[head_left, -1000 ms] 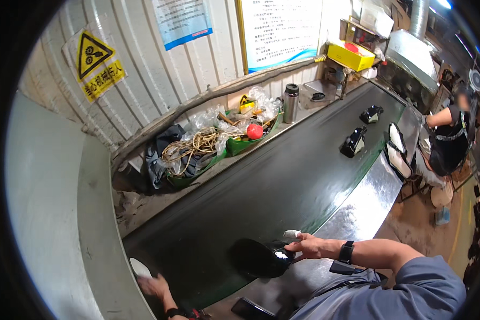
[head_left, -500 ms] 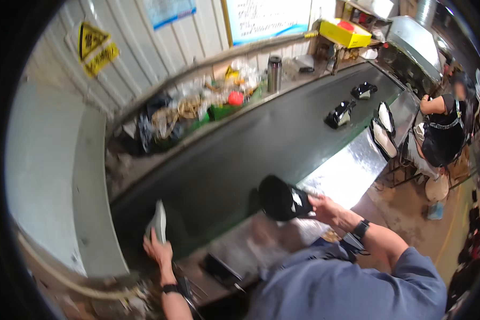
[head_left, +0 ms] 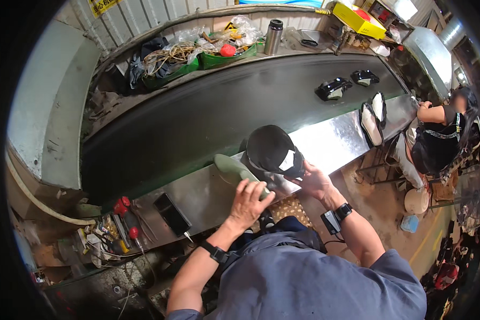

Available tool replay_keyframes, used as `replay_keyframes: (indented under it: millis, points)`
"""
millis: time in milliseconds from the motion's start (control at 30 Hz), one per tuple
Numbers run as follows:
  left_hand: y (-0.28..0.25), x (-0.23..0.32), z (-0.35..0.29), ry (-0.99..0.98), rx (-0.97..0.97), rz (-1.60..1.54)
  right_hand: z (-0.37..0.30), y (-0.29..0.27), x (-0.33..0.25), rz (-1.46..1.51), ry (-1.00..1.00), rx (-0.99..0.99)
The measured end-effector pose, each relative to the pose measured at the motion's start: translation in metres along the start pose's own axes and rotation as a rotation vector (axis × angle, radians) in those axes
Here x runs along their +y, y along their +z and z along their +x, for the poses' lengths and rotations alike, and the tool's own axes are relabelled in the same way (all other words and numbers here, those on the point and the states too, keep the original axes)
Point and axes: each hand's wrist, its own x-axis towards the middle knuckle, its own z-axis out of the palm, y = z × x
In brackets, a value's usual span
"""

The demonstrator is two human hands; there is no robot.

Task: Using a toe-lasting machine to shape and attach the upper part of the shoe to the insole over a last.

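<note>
My left hand [head_left: 246,205] is closed around the narrow end of a pale green shoe last [head_left: 230,165]. The last slants over the metal ledge, its broad end pointing toward the dark belt. In my right hand [head_left: 316,184] is a black boot upper [head_left: 269,152], gripped at its right edge near a white label. The upper's wide rounded side faces up and left, close beside the last; a small gap or slight contact between them, I cannot tell which. The fingers under the upper are partly hidden.
A dark belt [head_left: 186,120] runs behind the metal ledge [head_left: 325,141]. Glossy black shoes [head_left: 334,89] stand on its far right; white-soled ones [head_left: 372,125] lie on the ledge. A phone [head_left: 172,213] and red-handled tool [head_left: 124,207] lie at left. A person [head_left: 442,128] sits at right.
My left hand has brought the last from the belt's left end rightward and nearer to me, beside the boot upper. My right hand has kept hold of the upper, which is turned differently. The view has shifted.
</note>
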Motion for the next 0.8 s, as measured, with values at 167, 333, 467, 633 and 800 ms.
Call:
replay_keyframes:
  millis: [167, 333, 467, 633, 800]
  points:
    - [0.022, 0.024, 0.002, -0.034, -0.104, -0.136, -0.016, -0.001, -0.01, -0.009, -0.011, 0.09]
    - [-0.002, -0.029, 0.016, -1.088, 0.213, -1.262, -0.031, 0.027, -0.014, -0.656, -0.099, 0.109]
    - [-0.014, -0.09, 0.015, -1.524, 0.137, -2.118, -0.058, 0.044, 0.02, -1.602, -0.358, -0.389]
    - [0.013, -0.097, 0.007, -1.65, 0.135, -1.482, -0.054, -0.003, 0.09, -1.897, -0.864, -0.56]
    - [0.057, -0.129, -0.002, -1.365, 0.261, -0.398, -0.019, 0.003, 0.117, -1.631, -0.809, -0.207]
